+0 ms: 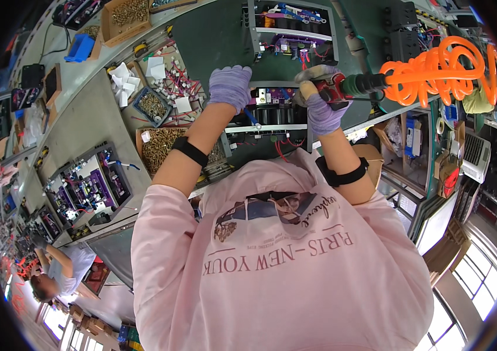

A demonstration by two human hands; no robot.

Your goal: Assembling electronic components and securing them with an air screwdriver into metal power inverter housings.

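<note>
1. Workbench (pixel 84 111): you stand at a long grey-green bench. Keep your torso square to it so that both forearms reach the work evenly.
2. Chassis (pixel 266 126): the open metal unit with the purple circuit board and dark capacitors sits directly in front of you, between your two hands. A second unit of the same kind (pixel 292 26) stands just behind it.
3. Air hose (pixel 441 70): the orange coiled hose trails off to your right from the tool's rear. Keep the coil off the chassis edge, since its pull could, by this judgement, tilt the bit.
4. Screwdriver (pixel 348 88): your right hand (pixel 321 105) is clenched around the red-and-black pneumatic driver, its nose pointing into the chassis. Hold the tool in line with the fastener (the bit tip itself is hidden).
5. Left hand (pixel 231 86): gloved, it rests closed over the chassis top edge, steadying it. Press firmly so the unit cannot shift.
6. Screw trays (pixel 163 146): boxes of brass fasteners lie to your left, near your forearm. Avoid sweeping them with your elbow.
</note>
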